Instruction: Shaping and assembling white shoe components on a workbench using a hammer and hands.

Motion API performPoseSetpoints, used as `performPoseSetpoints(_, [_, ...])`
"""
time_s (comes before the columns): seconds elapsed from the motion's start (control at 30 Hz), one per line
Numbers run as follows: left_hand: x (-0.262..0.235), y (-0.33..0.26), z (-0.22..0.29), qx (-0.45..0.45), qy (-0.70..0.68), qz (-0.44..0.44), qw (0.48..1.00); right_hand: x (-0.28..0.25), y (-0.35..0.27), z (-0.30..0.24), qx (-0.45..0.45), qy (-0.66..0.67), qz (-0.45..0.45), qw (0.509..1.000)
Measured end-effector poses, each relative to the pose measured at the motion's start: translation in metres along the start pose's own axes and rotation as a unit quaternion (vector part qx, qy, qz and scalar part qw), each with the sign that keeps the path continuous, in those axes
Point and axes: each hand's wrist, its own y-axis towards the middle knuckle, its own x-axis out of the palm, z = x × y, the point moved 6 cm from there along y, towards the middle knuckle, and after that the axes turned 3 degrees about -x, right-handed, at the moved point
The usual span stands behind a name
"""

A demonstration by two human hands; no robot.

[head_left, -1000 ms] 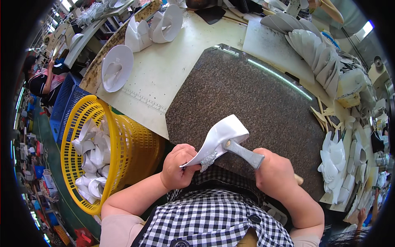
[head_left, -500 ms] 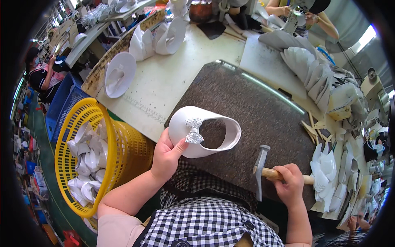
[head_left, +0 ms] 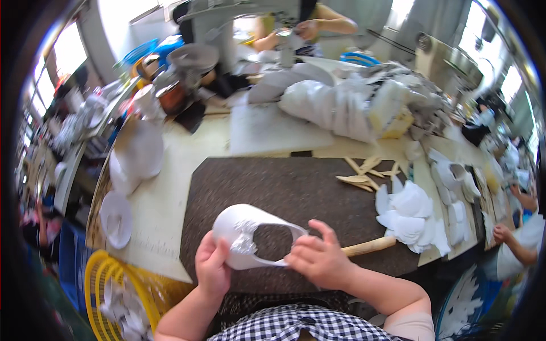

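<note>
A white shoe upper (head_left: 228,223) with a glittery silver bow (head_left: 244,238) is held up just above the dark speckled slab (head_left: 213,184), its oval opening showing the slab through it. My left hand (head_left: 212,264) is closed on its rounded toe end, thumb beside the bow. On the opposite end, my right hand (head_left: 321,258) grips the heel edge, one finger raised. A hammer's wooden handle (head_left: 369,246) lies on the slab just beyond my right hand, which hides the hammer head.
Pale wooden sticks (head_left: 358,179) and white cut pieces (head_left: 406,213) lie to the right. At left stand a yellow basket (head_left: 149,295) of white pieces and a blue crate (head_left: 71,261). Behind the slab are stacked grey-white pieces (head_left: 335,111); another person's hands (head_left: 307,28) work beyond.
My right hand has let go of the hammer, which now lies on the slab, and has taken hold of the upper's heel end. The view has swung to the right.
</note>
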Motion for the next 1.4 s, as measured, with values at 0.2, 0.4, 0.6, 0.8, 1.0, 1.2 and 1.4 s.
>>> performPoseSetpoints(0.2, [0.004,0.037,0.021,-0.078,0.07,-0.029,0.994,-0.017,0.002,0.012,-0.057,-0.019,-0.009,0.998])
performPoseSetpoints(0.4, [0.018,0.078,-0.001,-0.249,0.25,-0.06,0.934,-0.006,0.001,0.003,-0.103,-0.048,-0.048,0.992])
performPoseSetpoints(0.6, [0.026,0.104,0.0,-0.228,0.646,-0.27,0.677,-0.002,0.014,-0.024,-0.094,0.244,-0.053,0.964])
performPoseSetpoints(0.8, [0.01,0.079,0.028,0.114,0.589,-0.242,0.763,-0.018,-0.052,0.031,0.209,0.043,-0.147,0.966])
performPoseSetpoints(1.0, [-0.007,0.029,0.004,0.11,0.575,-0.215,0.781,-0.006,-0.041,0.034,0.202,0.054,-0.14,0.968])
performPoseSetpoints(1.2, [-0.004,0.012,0.0,0.145,0.678,-0.093,0.715,0.003,0.023,0.02,0.217,0.178,-0.118,0.953])
performPoseSetpoints(1.4, [-0.019,0.012,-0.002,0.091,0.614,-0.085,0.779,0.023,0.03,0.005,0.238,0.157,-0.28,0.917])
